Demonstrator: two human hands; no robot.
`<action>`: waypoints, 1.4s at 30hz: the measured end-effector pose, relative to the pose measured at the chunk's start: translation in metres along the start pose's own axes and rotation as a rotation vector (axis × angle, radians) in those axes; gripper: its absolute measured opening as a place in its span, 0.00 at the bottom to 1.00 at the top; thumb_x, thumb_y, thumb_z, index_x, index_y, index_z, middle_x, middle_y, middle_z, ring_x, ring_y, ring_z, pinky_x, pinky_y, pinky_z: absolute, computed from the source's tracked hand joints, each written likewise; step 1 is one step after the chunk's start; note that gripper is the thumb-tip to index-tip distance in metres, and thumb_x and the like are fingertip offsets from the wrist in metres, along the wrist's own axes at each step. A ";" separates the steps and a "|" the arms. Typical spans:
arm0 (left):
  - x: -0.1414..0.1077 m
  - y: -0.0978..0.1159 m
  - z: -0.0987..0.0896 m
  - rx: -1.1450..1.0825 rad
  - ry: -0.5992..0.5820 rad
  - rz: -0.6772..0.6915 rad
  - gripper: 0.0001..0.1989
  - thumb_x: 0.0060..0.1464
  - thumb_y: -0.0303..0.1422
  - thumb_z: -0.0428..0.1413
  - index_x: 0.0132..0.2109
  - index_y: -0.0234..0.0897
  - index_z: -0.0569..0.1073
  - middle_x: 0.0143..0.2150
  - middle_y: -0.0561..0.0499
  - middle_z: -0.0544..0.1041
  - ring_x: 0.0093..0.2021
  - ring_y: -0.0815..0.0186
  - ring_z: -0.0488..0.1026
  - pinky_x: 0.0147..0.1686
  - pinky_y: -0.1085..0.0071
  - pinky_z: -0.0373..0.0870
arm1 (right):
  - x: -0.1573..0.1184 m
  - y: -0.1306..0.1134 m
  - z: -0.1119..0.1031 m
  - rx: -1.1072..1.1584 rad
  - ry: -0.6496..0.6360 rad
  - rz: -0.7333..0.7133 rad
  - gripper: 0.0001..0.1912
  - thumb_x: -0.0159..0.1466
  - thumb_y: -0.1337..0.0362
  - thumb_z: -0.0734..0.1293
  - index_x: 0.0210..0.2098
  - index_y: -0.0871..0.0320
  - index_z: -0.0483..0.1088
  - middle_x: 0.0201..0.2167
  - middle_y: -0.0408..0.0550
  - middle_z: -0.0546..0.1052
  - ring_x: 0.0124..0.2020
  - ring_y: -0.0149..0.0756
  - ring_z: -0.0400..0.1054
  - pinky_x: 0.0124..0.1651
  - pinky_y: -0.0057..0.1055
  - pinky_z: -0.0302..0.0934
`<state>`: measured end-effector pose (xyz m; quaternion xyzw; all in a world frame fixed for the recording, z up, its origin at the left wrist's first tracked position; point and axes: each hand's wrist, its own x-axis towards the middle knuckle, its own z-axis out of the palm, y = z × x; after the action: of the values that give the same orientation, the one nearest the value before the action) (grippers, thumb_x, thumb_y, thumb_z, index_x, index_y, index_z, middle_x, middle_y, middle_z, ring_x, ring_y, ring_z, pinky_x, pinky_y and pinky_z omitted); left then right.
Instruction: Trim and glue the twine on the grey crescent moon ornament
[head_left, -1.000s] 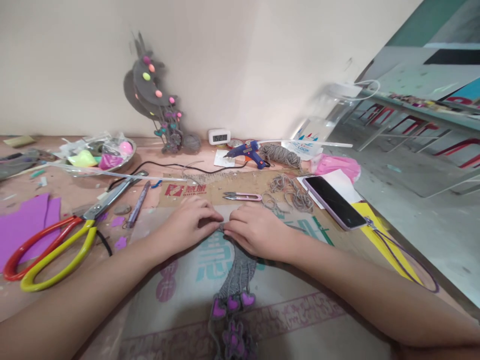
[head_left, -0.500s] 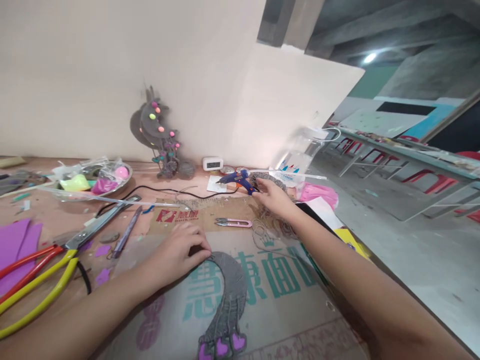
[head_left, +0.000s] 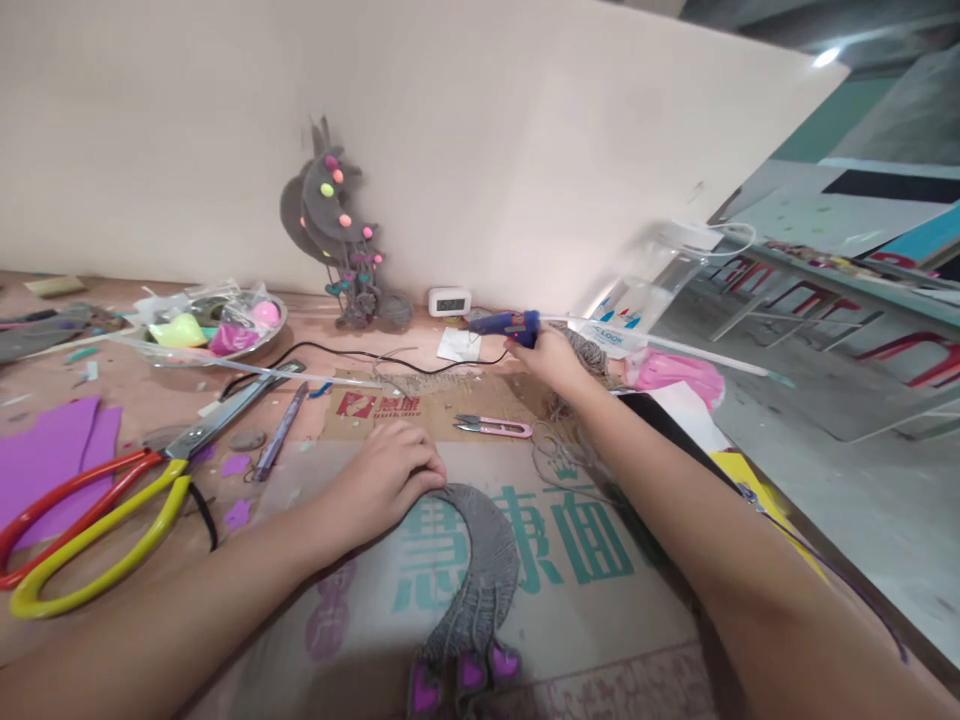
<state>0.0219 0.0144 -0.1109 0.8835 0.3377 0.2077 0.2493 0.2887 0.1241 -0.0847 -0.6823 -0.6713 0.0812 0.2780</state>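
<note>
A grey yarn-wrapped crescent (head_left: 491, 545) lies on the printed sheet (head_left: 360, 620), with purple hearts (head_left: 472, 668) at its lower end. My left hand (head_left: 394, 475) pinches the crescent's upper tip, fingers curled together. Farther back, my right hand (head_left: 551, 358) is closed round the handle of a blue glue gun (head_left: 506, 325), whose nozzle points left. A black cord runs from the gun to the left. Pink-handled thread snips (head_left: 495, 426) lie between my hands.
Large scissors (head_left: 172, 450), a pen (head_left: 281, 432), purple sheets (head_left: 52, 460) and a metal bowl (head_left: 279, 335) are on the left. Behind stand a decorated moon (head_left: 330, 210) and a white clock (head_left: 449, 301). A clear bottle (head_left: 660, 275) and pink bag (head_left: 679, 378) are at the right.
The view has shifted. My right hand has closed round the glue gun, which is now more level and appears lifted. My left hand stays at the crescent's tip.
</note>
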 end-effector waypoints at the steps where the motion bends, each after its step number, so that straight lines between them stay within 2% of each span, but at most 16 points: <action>1: 0.000 0.000 0.000 -0.015 0.011 -0.006 0.10 0.59 0.32 0.50 0.32 0.37 0.73 0.35 0.51 0.73 0.42 0.63 0.66 0.45 0.64 0.60 | -0.003 -0.004 -0.008 0.006 0.003 -0.009 0.18 0.57 0.59 0.66 0.44 0.63 0.70 0.40 0.56 0.77 0.40 0.45 0.72 0.43 0.36 0.64; 5: 0.000 -0.002 -0.005 -0.198 0.063 -0.046 0.10 0.60 0.32 0.47 0.33 0.36 0.69 0.38 0.49 0.72 0.42 0.65 0.69 0.45 0.67 0.63 | -0.028 -0.021 -0.043 0.112 -0.076 -0.049 0.15 0.60 0.57 0.63 0.39 0.61 0.72 0.26 0.49 0.78 0.30 0.40 0.73 0.36 0.32 0.66; 7: -0.001 -0.002 -0.012 -0.317 0.021 -0.111 0.10 0.61 0.33 0.46 0.34 0.36 0.69 0.37 0.49 0.74 0.40 0.65 0.70 0.43 0.68 0.65 | -0.047 -0.028 -0.058 0.204 -0.152 -0.101 0.13 0.61 0.59 0.62 0.40 0.58 0.72 0.27 0.47 0.78 0.32 0.38 0.73 0.37 0.31 0.66; 8: -0.001 -0.002 -0.016 -0.369 -0.018 -0.145 0.10 0.61 0.34 0.46 0.35 0.36 0.69 0.37 0.50 0.75 0.39 0.66 0.71 0.42 0.68 0.66 | -0.057 -0.029 -0.063 0.242 -0.181 -0.113 0.11 0.60 0.59 0.63 0.37 0.58 0.72 0.28 0.46 0.78 0.33 0.38 0.73 0.38 0.31 0.66; 10: -0.003 -0.002 -0.024 -0.443 -0.121 -0.182 0.10 0.60 0.36 0.46 0.36 0.37 0.70 0.37 0.50 0.77 0.39 0.65 0.73 0.41 0.69 0.67 | -0.077 -0.030 -0.070 0.305 -0.288 -0.132 0.10 0.60 0.58 0.64 0.33 0.56 0.72 0.29 0.45 0.78 0.34 0.37 0.73 0.39 0.30 0.65; 12: -0.004 -0.002 -0.031 -0.462 -0.218 -0.172 0.10 0.59 0.37 0.48 0.36 0.38 0.71 0.38 0.51 0.77 0.40 0.65 0.73 0.43 0.69 0.67 | -0.095 -0.029 -0.070 0.353 -0.437 -0.132 0.11 0.60 0.55 0.64 0.32 0.57 0.72 0.29 0.45 0.78 0.32 0.37 0.72 0.37 0.30 0.66; 15: -0.003 -0.002 -0.038 -0.425 -0.299 -0.164 0.11 0.58 0.37 0.48 0.36 0.38 0.72 0.37 0.51 0.78 0.40 0.64 0.73 0.42 0.68 0.67 | -0.114 -0.026 -0.062 0.382 -0.566 -0.102 0.16 0.59 0.51 0.64 0.31 0.59 0.71 0.26 0.47 0.77 0.28 0.37 0.72 0.33 0.32 0.66; 20: -0.002 0.000 -0.044 -0.405 -0.345 -0.156 0.12 0.58 0.39 0.47 0.36 0.39 0.71 0.38 0.52 0.78 0.41 0.64 0.73 0.42 0.69 0.68 | -0.129 -0.025 -0.050 0.312 -0.564 -0.102 0.18 0.56 0.50 0.66 0.37 0.58 0.75 0.30 0.46 0.78 0.32 0.40 0.72 0.35 0.34 0.67; 25: -0.002 0.004 -0.044 -0.289 -0.366 -0.181 0.11 0.57 0.39 0.48 0.37 0.40 0.73 0.37 0.53 0.78 0.39 0.64 0.73 0.40 0.70 0.67 | -0.134 -0.025 -0.046 0.309 -0.602 -0.087 0.18 0.57 0.52 0.66 0.42 0.55 0.74 0.30 0.44 0.78 0.32 0.38 0.72 0.36 0.32 0.67; 28: -0.002 0.005 -0.045 -0.247 -0.376 -0.179 0.11 0.56 0.38 0.49 0.37 0.39 0.73 0.37 0.53 0.78 0.38 0.64 0.73 0.40 0.71 0.67 | -0.136 -0.027 -0.047 0.250 -0.606 -0.099 0.19 0.58 0.50 0.64 0.40 0.57 0.74 0.28 0.45 0.78 0.30 0.38 0.72 0.34 0.32 0.67; 35: -0.002 0.001 -0.044 -0.294 -0.375 -0.181 0.10 0.57 0.37 0.49 0.37 0.39 0.73 0.38 0.53 0.78 0.37 0.65 0.73 0.38 0.71 0.68 | -0.143 -0.031 -0.047 -0.033 -0.561 -0.164 0.21 0.58 0.47 0.62 0.39 0.56 0.75 0.33 0.46 0.79 0.36 0.42 0.73 0.39 0.34 0.67; 39: -0.002 -0.002 -0.043 -0.351 -0.372 -0.203 0.11 0.57 0.39 0.49 0.36 0.39 0.72 0.38 0.52 0.78 0.39 0.64 0.73 0.38 0.71 0.68 | -0.144 -0.030 -0.046 -0.068 -0.527 -0.211 0.20 0.59 0.47 0.62 0.39 0.54 0.75 0.34 0.45 0.79 0.36 0.42 0.73 0.39 0.34 0.67; 42: -0.002 -0.001 -0.044 -0.321 -0.364 -0.195 0.10 0.57 0.38 0.49 0.36 0.39 0.72 0.37 0.52 0.78 0.38 0.64 0.73 0.38 0.70 0.68 | -0.144 -0.029 -0.045 -0.085 -0.527 -0.192 0.20 0.59 0.47 0.62 0.38 0.55 0.75 0.32 0.46 0.79 0.34 0.42 0.73 0.36 0.33 0.67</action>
<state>-0.0033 0.0274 -0.0774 0.8188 0.3338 0.0711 0.4617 0.2733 -0.0285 -0.0712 -0.5821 -0.7847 0.2008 0.0715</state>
